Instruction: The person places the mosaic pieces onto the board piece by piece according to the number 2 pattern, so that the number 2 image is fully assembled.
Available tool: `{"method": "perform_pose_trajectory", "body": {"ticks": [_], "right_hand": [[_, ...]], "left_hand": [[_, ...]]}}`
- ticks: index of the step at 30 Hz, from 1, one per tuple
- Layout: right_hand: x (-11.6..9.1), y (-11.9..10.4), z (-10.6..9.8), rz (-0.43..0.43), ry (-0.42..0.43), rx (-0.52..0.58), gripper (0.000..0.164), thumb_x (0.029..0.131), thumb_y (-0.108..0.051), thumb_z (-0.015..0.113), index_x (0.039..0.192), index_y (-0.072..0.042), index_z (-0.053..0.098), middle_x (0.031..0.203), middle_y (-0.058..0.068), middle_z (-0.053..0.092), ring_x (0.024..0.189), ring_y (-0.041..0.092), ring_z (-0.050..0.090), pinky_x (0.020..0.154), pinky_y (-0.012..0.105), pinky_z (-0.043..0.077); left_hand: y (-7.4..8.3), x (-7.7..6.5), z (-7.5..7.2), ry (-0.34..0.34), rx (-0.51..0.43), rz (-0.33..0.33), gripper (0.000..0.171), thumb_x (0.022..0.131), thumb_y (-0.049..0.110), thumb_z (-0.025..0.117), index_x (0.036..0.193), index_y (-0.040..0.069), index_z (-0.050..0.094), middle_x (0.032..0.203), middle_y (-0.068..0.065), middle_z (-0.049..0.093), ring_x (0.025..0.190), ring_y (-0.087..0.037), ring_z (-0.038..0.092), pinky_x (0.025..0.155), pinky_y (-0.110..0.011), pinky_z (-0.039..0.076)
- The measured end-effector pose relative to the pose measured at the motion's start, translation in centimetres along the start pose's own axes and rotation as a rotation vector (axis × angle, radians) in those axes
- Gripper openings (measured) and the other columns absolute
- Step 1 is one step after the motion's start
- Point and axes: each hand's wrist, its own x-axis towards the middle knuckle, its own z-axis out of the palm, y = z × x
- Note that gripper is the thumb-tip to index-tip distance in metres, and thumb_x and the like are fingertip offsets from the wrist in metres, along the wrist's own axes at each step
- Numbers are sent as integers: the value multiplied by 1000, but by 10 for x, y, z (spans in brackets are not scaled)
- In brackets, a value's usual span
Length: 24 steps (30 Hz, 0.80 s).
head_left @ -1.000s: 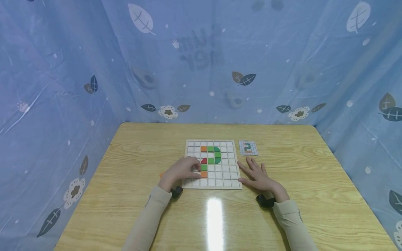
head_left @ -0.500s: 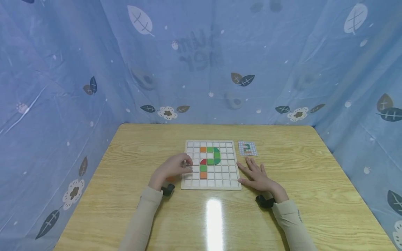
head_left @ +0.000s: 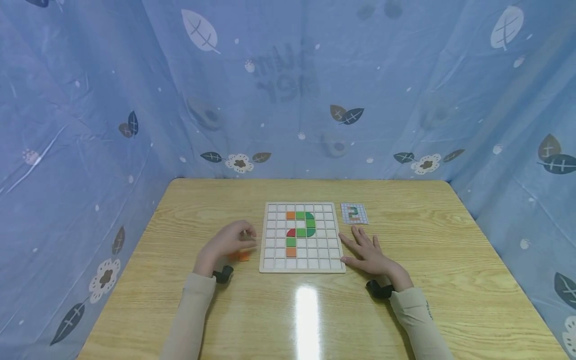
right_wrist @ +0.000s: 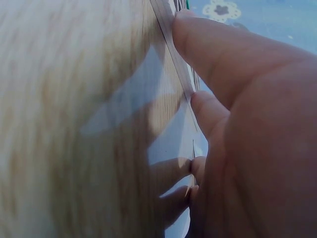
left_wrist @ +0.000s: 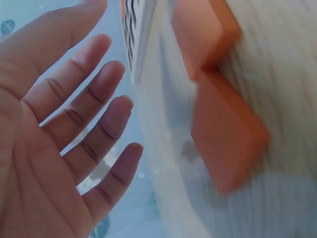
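Observation:
My left hand [head_left: 228, 242] hovers left of the white grid board [head_left: 321, 252], fingers loosely bent and holding nothing. Two orange square tiles [left_wrist: 228, 134] lie on the table just below it; in the head view the hand partly covers these orange tiles [head_left: 243, 256]. On the board, orange, green and red tiles form a question-mark shape, with a red quarter-round tile [head_left: 291, 233] at its bend and an orange tile [head_left: 291, 252] at its foot. My right hand [head_left: 369, 254] lies with spread fingers on the table, thumb and index fingertips at the board's right edge.
A small printed card [head_left: 354, 213] with a coloured grid pattern lies beyond the right hand, beside the board. The wooden table [head_left: 387, 195] meets a blue patterned curtain [head_left: 288, 125] at the back and sides.
My left hand has moved left off the board to above the loose orange tiles, uncovering the board's left columns. The right hand has stayed in place.

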Motion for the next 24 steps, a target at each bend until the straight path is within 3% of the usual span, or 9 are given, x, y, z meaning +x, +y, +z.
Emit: {"method": "perform_pose_trajectory", "body": {"ticks": [8,14,24], "right_hand": [[-2,-1,0,-27,18,10,66,93,-36,54,147,-13,25,152,26,2,137,47,-5,101,66,-13],[-2,0,0,-5,-1,5,66,92,-38,53,147,-14,25,153,24,0,138,44,-7,101,65,-14],[-1,4,1,-15,4,4,67,93,-39,52,148,-15,24,152,25,0,138,45,-7,101,66,-14]], "left_hand": [[-10,-18,-4,27,-43,-83,20,81,28,72,94,16,64,93,4,60,85,-14,54,79,-34,45],[-18,-29,-7,43,-32,-104,22,80,32,72,94,16,64,95,4,61,92,-15,56,85,-38,45],[-29,-43,-10,55,-23,-109,22,79,34,73,90,17,64,90,4,61,83,-14,53,79,-35,44]]}}
